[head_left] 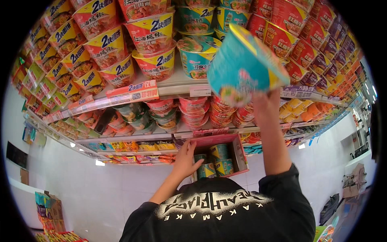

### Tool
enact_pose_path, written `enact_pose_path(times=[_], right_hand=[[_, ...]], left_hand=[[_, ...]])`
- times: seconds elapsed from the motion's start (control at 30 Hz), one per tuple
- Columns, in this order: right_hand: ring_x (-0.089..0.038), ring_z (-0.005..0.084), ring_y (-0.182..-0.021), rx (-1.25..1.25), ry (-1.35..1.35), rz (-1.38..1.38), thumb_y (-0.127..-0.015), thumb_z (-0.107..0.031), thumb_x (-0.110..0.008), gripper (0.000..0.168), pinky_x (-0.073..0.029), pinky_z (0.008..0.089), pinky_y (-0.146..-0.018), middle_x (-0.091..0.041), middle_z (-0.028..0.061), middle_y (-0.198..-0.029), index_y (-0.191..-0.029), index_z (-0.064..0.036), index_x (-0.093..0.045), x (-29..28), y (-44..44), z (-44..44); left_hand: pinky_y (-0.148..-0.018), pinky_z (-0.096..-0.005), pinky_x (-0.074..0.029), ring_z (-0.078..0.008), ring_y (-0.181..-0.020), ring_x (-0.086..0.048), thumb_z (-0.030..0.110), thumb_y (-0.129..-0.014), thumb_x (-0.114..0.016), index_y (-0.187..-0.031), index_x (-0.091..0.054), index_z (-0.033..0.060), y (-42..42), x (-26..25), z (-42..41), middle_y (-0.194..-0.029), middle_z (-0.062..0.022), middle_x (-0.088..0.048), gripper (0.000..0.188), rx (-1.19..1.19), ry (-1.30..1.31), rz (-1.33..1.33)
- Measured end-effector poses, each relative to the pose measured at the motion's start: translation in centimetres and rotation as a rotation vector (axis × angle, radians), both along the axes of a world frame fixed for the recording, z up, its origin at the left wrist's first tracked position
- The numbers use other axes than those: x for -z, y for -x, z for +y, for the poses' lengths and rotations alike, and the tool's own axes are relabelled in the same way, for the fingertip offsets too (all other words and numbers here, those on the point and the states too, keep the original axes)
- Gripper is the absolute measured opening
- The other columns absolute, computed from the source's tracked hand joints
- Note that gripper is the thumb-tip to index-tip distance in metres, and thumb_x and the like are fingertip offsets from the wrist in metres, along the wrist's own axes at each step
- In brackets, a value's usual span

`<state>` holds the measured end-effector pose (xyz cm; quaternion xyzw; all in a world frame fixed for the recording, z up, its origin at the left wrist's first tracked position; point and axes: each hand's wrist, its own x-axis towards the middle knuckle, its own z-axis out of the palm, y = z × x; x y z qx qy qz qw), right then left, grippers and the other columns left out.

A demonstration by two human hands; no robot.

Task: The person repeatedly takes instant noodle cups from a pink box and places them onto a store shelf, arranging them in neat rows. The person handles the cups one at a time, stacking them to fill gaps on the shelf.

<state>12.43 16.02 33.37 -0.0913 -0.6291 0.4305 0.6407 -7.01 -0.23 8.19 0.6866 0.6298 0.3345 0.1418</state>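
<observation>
My right hand (266, 98) holds a teal instant-noodle bucket (239, 68) with a yellow rim, raised and tilted in front of the upper shelf. The bucket hides most of my fingers, and it looks a little blurred. Behind it, similar teal noodle buckets (193, 62) stand stacked on that shelf. My left hand (186, 160) rests on the left edge of an open pink carton (242, 152) in front of my body. Inside the carton sit several teal-and-yellow noodle buckets (224, 167), with a dark gap at its right side.
Stacks of red-and-yellow noodle buckets (154, 62) flank the teal ones on the left, and red buckets (281, 39) on the right. Price strips line the shelf edge (175, 90). Lower shelves carry smaller noodle bowls (193, 110). More cartons (50, 208) stand on the floor at lower left.
</observation>
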Motion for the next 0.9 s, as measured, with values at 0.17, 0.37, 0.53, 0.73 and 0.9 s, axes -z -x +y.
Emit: enact_pose_path(times=[0.17, 0.37, 0.53, 0.73, 0.9], right_hand=[[-0.06, 0.0169, -0.111, 0.105, 0.005, -0.167, -0.086, -0.019, -0.078, 0.07, -0.051, 0.0322, -0.094, -0.06, 0.0083, -0.126, -0.143, -0.005, -0.04, -6.4, 3.3, 4.7], [-0.061, 0.0181, -0.11, 0.178, -0.019, -0.365, -0.081, -0.025, -0.085, 0.078, -0.05, 0.0332, -0.095, -0.062, 0.009, -0.123, -0.142, -0.003, -0.04, -7.8, 7.5, 11.5], [-0.058, 0.0201, -0.118, 0.167, -0.025, -0.49, -0.081, -0.027, -0.085, 0.08, -0.046, 0.0354, -0.102, -0.06, 0.0114, -0.129, -0.142, -0.001, -0.04, -8.1, 8.6, 12.1], [-0.055, 0.0218, -0.125, 0.086, -0.046, -0.484, -0.083, -0.028, -0.083, 0.078, -0.043, 0.0372, -0.109, -0.058, 0.0135, -0.134, -0.142, 0.001, -0.041, -7.9, 7.4, 12.6], [-0.053, 0.0227, -0.129, 0.065, -0.111, -0.516, -0.089, -0.026, -0.078, 0.073, -0.041, 0.0375, -0.11, -0.055, 0.0138, -0.14, -0.144, 0.001, -0.039, -7.6, 7.1, 13.3]], left_hand=[[-0.113, -0.0527, -0.037, -0.0587, -0.137, -0.034, 0.045, -0.084, -0.073, -0.145, -0.043, 0.003, 0.0, 6.7, -3.4, -0.159, -0.0327, -0.018, 0.08, -0.08, 0.374, 0.291], [-0.108, -0.0583, -0.041, -0.061, -0.132, -0.04, 0.054, -0.094, -0.058, -0.136, -0.052, 0.0002, 0.1, 21.9, -4.0, -0.155, -0.0388, -0.023, 0.069, 0.01, 0.43, -0.213], [-0.107, -0.0549, -0.044, -0.0605, -0.126, -0.047, 0.055, -0.098, -0.051, -0.129, -0.056, -0.0017, 0.2, 20.0, -4.2, -0.149, -0.041, -0.032, 0.065, 0.042, 0.377, -0.164], [-0.108, -0.0511, -0.044, -0.0559, -0.127, -0.048, 0.059, -0.098, -0.048, -0.132, -0.053, -0.0013, 0.6, 23.5, -4.1, -0.149, -0.0387, -0.035, 0.069, 0.076, 0.387, -0.16], [-0.108, -0.0498, -0.044, -0.0532, -0.128, -0.049, 0.058, -0.099, -0.046, -0.134, -0.052, -0.0007, 0.7, 21.2, -4.5, -0.148, -0.0363, -0.038, 0.068, 0.069, 0.448, -0.194]])
